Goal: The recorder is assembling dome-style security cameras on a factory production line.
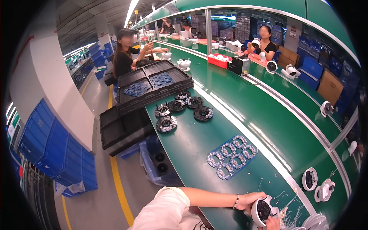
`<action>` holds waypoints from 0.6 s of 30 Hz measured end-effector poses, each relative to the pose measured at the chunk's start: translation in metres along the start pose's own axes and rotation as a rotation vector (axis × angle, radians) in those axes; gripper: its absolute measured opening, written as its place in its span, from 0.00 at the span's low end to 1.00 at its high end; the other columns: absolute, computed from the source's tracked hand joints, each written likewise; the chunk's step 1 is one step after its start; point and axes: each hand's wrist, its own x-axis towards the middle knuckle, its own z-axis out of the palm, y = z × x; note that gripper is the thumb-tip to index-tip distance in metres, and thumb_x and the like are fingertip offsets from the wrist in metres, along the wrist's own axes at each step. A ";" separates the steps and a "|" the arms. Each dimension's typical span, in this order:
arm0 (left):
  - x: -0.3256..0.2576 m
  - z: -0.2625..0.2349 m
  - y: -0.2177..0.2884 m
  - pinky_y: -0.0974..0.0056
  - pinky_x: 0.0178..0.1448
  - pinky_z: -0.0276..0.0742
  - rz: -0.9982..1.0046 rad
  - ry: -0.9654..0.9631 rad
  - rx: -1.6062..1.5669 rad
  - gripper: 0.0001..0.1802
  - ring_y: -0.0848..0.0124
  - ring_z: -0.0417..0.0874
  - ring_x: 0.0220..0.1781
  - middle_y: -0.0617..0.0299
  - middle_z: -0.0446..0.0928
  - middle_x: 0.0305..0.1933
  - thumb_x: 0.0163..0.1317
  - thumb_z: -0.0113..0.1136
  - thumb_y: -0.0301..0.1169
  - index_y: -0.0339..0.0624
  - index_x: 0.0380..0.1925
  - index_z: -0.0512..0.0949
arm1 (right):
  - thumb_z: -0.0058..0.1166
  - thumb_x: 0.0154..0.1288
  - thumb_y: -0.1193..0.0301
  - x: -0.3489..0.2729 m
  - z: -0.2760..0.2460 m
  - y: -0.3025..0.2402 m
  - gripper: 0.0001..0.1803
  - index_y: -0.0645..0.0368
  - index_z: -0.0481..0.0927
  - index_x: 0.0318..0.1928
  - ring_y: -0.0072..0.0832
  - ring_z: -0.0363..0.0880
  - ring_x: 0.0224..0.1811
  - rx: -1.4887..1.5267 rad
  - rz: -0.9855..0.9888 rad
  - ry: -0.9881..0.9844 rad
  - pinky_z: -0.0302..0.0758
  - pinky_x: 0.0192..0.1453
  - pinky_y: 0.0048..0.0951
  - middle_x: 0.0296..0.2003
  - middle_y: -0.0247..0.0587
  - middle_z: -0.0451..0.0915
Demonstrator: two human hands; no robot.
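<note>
Your white round housing sits tilted over the bench's near end, a black round insert inside. Your left hand is clamped on its rim; your right hand touches its lower edge—whether it pinches, I cannot tell. Black trays hold blue panels; a lined blue bin holds black round parts. White wires clutter the space just beside your right hand—ring-shaped circuit boards lie farther up.
</note>
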 end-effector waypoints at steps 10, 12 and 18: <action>0.003 0.004 -0.024 0.68 0.60 0.59 0.486 -0.132 0.597 0.27 0.70 0.64 0.57 0.57 0.64 0.53 0.54 0.43 0.29 0.37 0.56 0.57 | 0.36 0.68 0.62 -0.046 0.010 0.032 0.25 0.68 0.61 0.58 0.39 0.59 0.60 0.353 0.845 -0.050 0.55 0.63 0.36 0.58 0.50 0.61; 0.002 0.012 -0.032 0.66 0.58 0.61 0.565 -0.176 0.611 0.28 0.69 0.66 0.56 0.56 0.65 0.53 0.52 0.42 0.28 0.39 0.56 0.57 | 0.42 0.65 0.59 -0.055 0.018 0.037 0.27 0.70 0.65 0.54 0.37 0.63 0.56 0.375 1.258 -0.011 0.58 0.61 0.32 0.55 0.52 0.64; -0.001 0.034 -0.027 0.66 0.46 0.69 0.581 0.070 0.750 0.17 0.65 0.76 0.42 0.54 0.74 0.41 0.61 0.47 0.37 0.37 0.46 0.67 | 0.43 0.64 0.68 -0.024 0.023 0.009 0.17 0.74 0.74 0.36 0.34 0.73 0.28 0.203 0.952 0.215 0.72 0.35 0.29 0.28 0.49 0.77</action>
